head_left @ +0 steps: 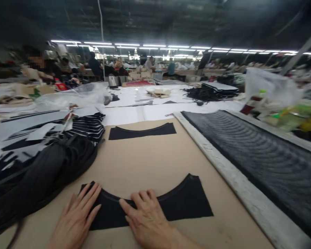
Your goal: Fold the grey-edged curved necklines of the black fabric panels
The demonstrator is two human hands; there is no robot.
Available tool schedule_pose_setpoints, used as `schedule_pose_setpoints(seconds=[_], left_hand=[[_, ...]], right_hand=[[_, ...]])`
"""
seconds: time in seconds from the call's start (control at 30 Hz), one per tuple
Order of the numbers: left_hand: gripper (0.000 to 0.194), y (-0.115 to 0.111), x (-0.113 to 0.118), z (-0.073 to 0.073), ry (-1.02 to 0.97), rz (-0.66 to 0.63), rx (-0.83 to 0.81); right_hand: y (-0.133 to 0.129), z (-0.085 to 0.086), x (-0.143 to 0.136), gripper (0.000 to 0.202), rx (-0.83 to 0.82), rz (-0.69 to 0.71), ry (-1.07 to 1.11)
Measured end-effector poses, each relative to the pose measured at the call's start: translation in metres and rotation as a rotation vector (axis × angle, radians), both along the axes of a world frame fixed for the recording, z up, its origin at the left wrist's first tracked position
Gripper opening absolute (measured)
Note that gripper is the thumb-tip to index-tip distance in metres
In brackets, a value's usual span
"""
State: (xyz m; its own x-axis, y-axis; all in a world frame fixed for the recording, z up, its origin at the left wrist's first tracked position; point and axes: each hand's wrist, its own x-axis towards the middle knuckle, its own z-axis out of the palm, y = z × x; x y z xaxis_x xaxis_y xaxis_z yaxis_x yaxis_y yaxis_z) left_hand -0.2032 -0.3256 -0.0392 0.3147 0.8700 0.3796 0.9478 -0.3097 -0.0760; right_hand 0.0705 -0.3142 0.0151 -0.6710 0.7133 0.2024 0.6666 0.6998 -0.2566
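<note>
A black fabric piece (pixel 186 200) with a curved upper edge lies flat on the tan board (pixel 142 159). Over its left end rests my left hand (pixel 79 211), flat, with its fingers stretched out. My right hand (pixel 146 216) presses on the middle of the piece near the curved edge, its index finger and thumb apart and the other fingers bent; nothing is gripped in it. Farther up the board lies a second curved black piece (pixel 145 133), touched by neither hand.
Black strips (pixel 49 169) are heaped at the left. On the right is a framed dark mesh panel (pixel 248 152). White table surface (pixel 129 112) extends behind, with a dark stack (pixel 220 90), a metal kettle (pixel 113 82) and plastic bags. People work in the background.
</note>
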Motion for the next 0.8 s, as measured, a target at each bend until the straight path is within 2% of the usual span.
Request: schedule_pose_setpoints(seconds=[0.1,0.23,0.33,0.43,0.5,0.6,0.7,0.8], left_hand=[[0.049,0.008,-0.006,-0.013,-0.025,-0.061,0.051],[0.050,0.008,-0.007,-0.014,-0.073,-0.022,0.051],[0.053,0.005,-0.006,-0.009,-0.111,0.055,0.032],[0.057,0.002,-0.001,-0.006,-0.115,0.110,0.046],[0.057,0.001,0.002,-0.006,-0.106,0.125,0.060],[0.058,0.000,0.006,-0.007,-0.141,0.163,0.036],[0.061,0.002,0.003,0.000,-0.291,0.262,-0.027],[0.069,0.009,-0.004,0.014,-0.403,0.415,-0.115]], right_hand=[[0.004,0.017,0.020,0.047,-0.066,-0.013,-0.009],[0.014,0.029,0.087,0.042,-0.075,-0.174,0.000],[0.024,0.018,0.145,0.039,-0.029,-0.312,-0.054],[0.030,-0.004,0.184,0.038,0.044,-0.341,-0.097],[0.030,-0.017,0.194,0.040,0.099,-0.331,-0.115],[0.027,-0.026,0.195,0.041,0.156,-0.338,-0.120],[0.028,-0.026,0.196,0.040,0.173,-0.351,-0.082],[0.033,-0.020,0.199,0.044,0.119,-0.365,-0.040]])
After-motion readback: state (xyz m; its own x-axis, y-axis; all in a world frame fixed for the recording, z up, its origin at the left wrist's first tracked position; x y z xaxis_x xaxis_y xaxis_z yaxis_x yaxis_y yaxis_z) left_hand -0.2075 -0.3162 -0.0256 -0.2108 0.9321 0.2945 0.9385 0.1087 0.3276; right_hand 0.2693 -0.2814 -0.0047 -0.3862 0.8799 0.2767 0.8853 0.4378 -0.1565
